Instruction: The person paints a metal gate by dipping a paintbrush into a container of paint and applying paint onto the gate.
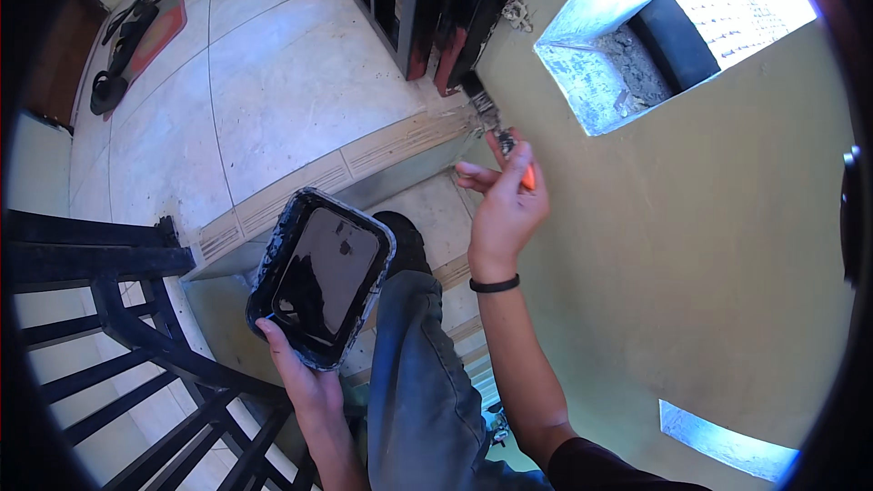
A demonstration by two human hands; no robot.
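Observation:
My left hand (305, 377) grips the near rim of a rectangular paint tray (262, 286) with dark, glossy paint pooled in it; the thumb lies over the edge and the other fingers are hidden beneath. My right hand (506, 205) is closed round the orange handle of a paintbrush (484, 107). Its dark bristles point up and away, at the foot of a black metal gate post (468, 32) whose lower end shows reddish brown. Whether the bristles touch the post I cannot tell.
Tiled steps (427, 218) run below my bent leg (414, 382), up to a tiled landing (273, 64). A black railing (164, 345) stands on the left, an olive wall (637, 264) with a square opening on the right. Sandals (123, 64) lie on a mat at the far left.

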